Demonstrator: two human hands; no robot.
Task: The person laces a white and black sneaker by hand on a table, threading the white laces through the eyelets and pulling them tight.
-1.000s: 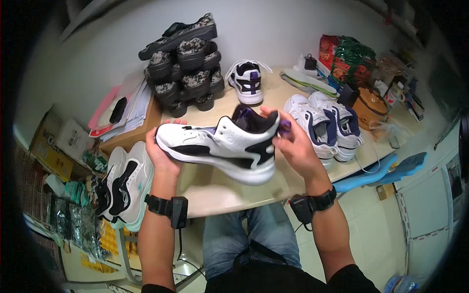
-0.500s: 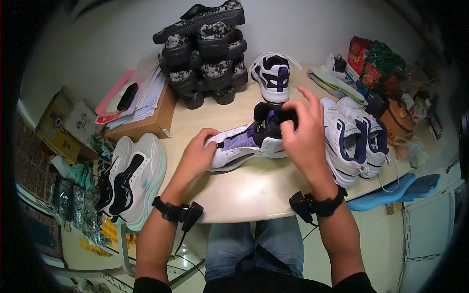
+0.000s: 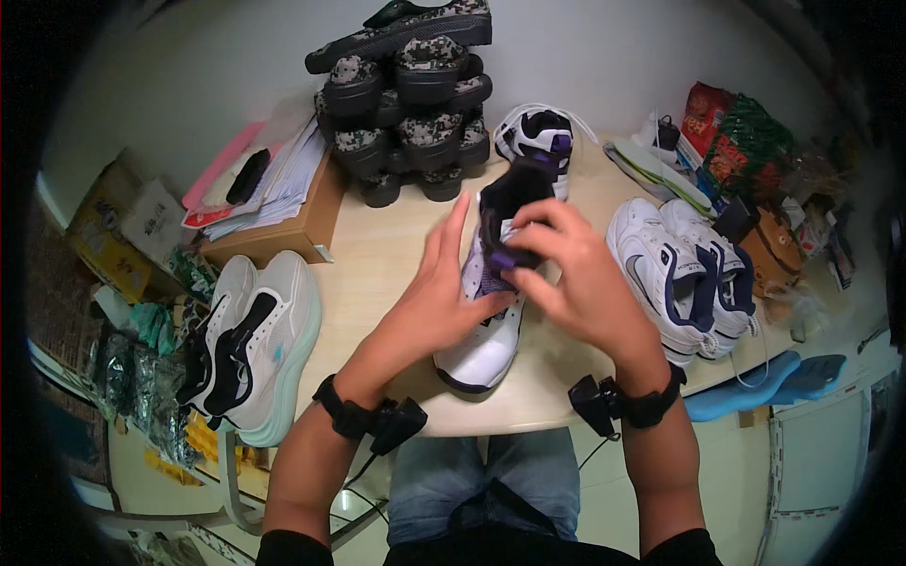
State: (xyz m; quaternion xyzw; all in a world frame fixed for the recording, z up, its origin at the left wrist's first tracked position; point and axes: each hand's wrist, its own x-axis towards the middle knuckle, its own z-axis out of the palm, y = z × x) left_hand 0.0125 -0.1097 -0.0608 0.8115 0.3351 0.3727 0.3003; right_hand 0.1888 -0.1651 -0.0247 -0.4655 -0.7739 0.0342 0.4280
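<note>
A white, purple and black sneaker (image 3: 481, 354) without laces stands mid-table, its toe pointing toward me and its dark collar facing away. My left hand (image 3: 436, 292) grips it from the left, fingers fairly straight along the side and thumb across the front of the tongue. With bent fingers, my right hand (image 3: 576, 269) pinches the purple-and-black tongue at the shoe's opening. The right fingers partly hide the opening. Right behind stands a matching sneaker (image 3: 557, 143) with loose white laces.
Camouflage shoes (image 3: 429, 132) are stacked at the back. To the left are a cardboard box (image 3: 300, 229) with papers and a pair of pale sneakers (image 3: 293, 321). White-and-navy sneakers (image 3: 651, 269) stand at right; insoles (image 3: 656, 170) lie behind them. Blue slippers (image 3: 746, 387) show past the table's right edge.
The sneaker has turned from lying crosswise to toe-toward-me. My left hand has shifted from the toe to its side, and my right hand has closed on the tongue.
</note>
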